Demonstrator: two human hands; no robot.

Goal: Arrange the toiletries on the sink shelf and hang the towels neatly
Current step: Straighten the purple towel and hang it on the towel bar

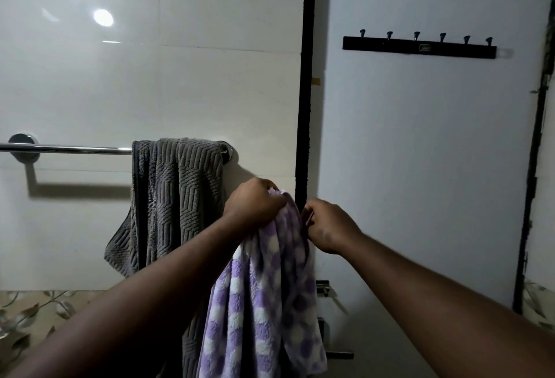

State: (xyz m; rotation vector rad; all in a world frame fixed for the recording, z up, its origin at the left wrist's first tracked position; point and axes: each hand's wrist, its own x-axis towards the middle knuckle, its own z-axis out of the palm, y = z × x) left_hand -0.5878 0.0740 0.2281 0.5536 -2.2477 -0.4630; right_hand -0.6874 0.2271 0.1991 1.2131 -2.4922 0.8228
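A purple and white checked towel (264, 302) hangs down in front of me, bunched at its top. My left hand (255, 202) grips that top edge from the left. My right hand (329, 226) pinches the same edge from the right, fingers closed on the cloth. Both hands are below and to the right of a chrome towel rail (69, 148) on the white tiled wall. A grey ribbed towel (177, 200) is draped over the right end of the rail, one corner sagging low on its left side.
A black hook rack (419, 48) with several pegs is fixed high on the white door to the right. A black door frame (306, 92) runs vertically between wall and door. A metal door latch (324, 287) sits low behind the checked towel. Floral tiles line the bottom left.
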